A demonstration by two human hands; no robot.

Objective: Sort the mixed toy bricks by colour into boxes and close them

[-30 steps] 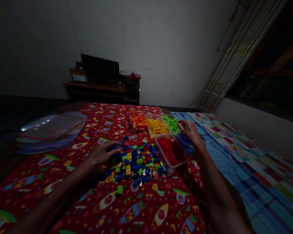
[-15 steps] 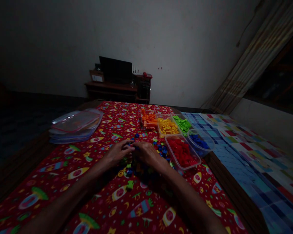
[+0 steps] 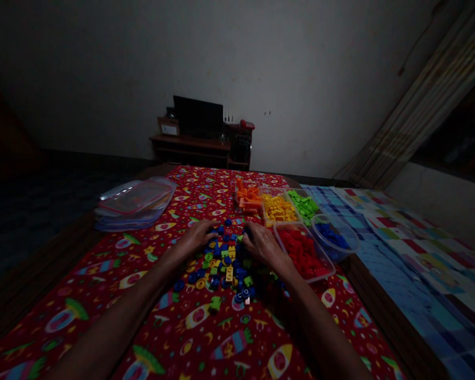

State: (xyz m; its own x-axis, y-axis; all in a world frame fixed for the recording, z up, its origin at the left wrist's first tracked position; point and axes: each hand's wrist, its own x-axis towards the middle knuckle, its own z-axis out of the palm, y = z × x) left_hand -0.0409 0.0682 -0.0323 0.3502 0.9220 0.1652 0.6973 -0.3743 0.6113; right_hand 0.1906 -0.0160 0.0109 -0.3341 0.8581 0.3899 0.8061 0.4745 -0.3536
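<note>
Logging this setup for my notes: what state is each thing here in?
Left hand: open, over loose bricks.
Right hand: open, over loose bricks.
Loose multicoloured plastic bricks: scattered heap.
Clear tub, red bricks: full, uncovered.
Clear tub, blue bricks: partly full, uncovered.
Clear tub, green bricks: full, uncovered.
Clear tub, yellow bricks: full, uncovered.
Clear tub, orange bricks: full, uncovered.
Clear plastic lids: stacked flat.

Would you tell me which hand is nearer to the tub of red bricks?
The right hand, just left of the tub of red bricks; the left hand is farther off, beyond the loose bricks.
</note>
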